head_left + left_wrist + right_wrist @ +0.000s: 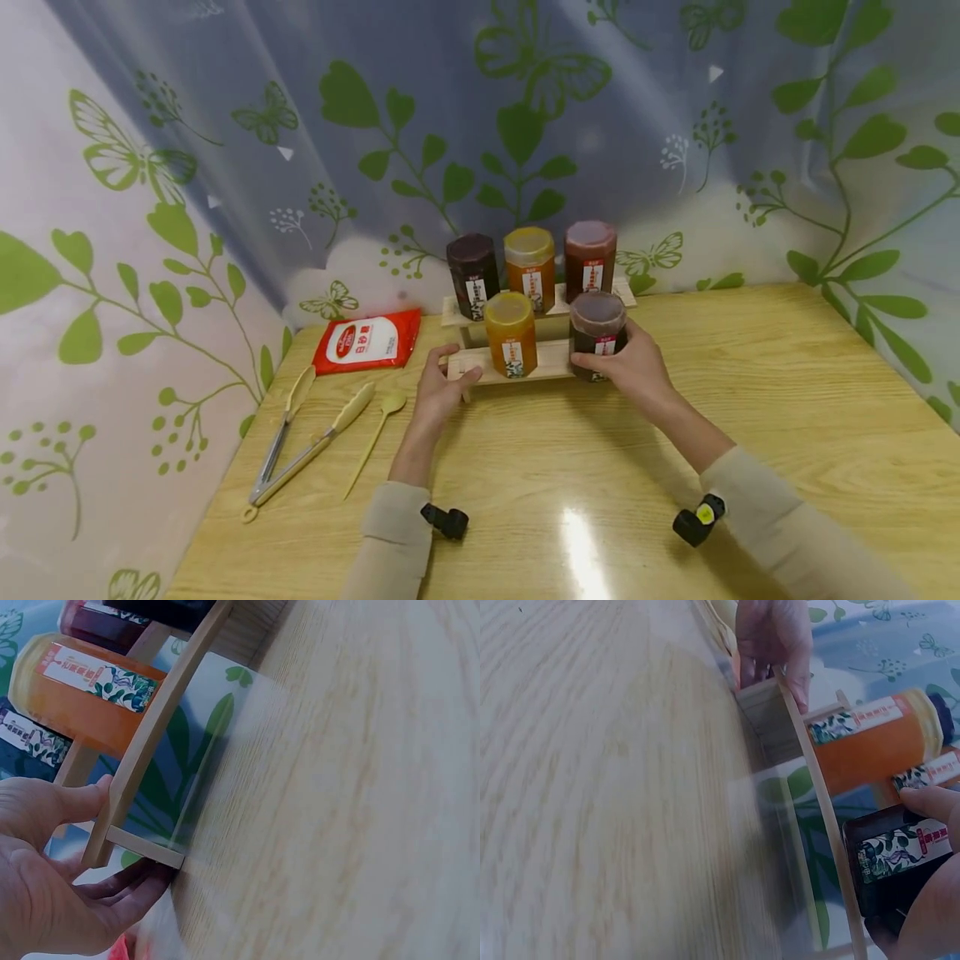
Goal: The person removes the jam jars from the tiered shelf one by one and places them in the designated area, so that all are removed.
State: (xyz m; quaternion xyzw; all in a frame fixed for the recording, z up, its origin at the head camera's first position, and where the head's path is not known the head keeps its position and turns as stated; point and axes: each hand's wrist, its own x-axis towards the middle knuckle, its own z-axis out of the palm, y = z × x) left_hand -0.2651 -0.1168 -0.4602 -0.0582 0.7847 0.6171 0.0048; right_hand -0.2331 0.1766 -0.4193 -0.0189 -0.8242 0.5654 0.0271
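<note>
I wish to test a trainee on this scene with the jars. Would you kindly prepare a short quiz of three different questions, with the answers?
1. How many jars stand on the upper tier of the wooden rack?
2. True or false: the left hand grips the orange jar in the front row.
3. What does the right hand hold?
a) the tongs
b) the dark jar in the front row
c) the red packet

Key:
1. Three.
2. False; it grips the left end of the rack.
3. b
</note>
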